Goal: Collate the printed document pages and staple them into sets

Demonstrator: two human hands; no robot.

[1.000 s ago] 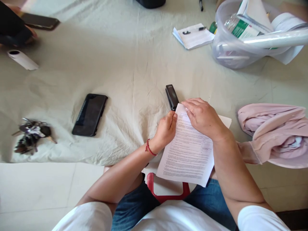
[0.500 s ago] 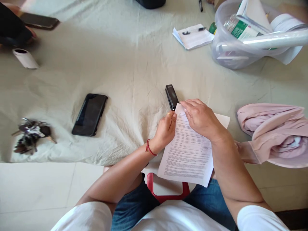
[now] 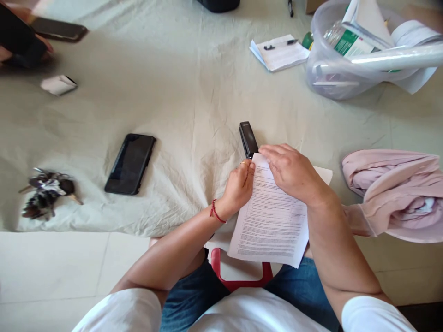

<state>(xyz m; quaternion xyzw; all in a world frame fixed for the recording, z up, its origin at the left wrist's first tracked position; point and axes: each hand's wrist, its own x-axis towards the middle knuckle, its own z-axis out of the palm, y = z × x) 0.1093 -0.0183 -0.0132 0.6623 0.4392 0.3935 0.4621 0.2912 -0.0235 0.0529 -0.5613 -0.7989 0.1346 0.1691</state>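
A small stack of printed paper sheets [image 3: 270, 221] lies over the table's near edge, its lower part above my lap. My left hand [image 3: 239, 182] is closed on the stack's left edge near the top corner, thumb on top. Across the top of the sheets lies my right hand [image 3: 290, 170], its fingers stretched out together and pointing left; it covers much of the top edge. Another sheet's corner [image 3: 324, 174] sticks out to the right, beneath that hand. Just beyond the top left corner rests a black stapler [image 3: 248, 138], touched by neither hand.
Left on the cloth-covered table [image 3: 180, 101] are a black phone [image 3: 130, 163] and keys [image 3: 50, 191]. Farther off lie a white roll [image 3: 58, 85] and a person's hand [image 3: 44, 48] by another phone [image 3: 60, 30]. A filled plastic tub [image 3: 332, 85], notepad [image 3: 280, 55] and pink cloth [image 3: 391, 184] lie right.
The white roll at the far left has turned and shifted to the right. The sheets' top corner sits slightly lower. My hands have hardly moved.
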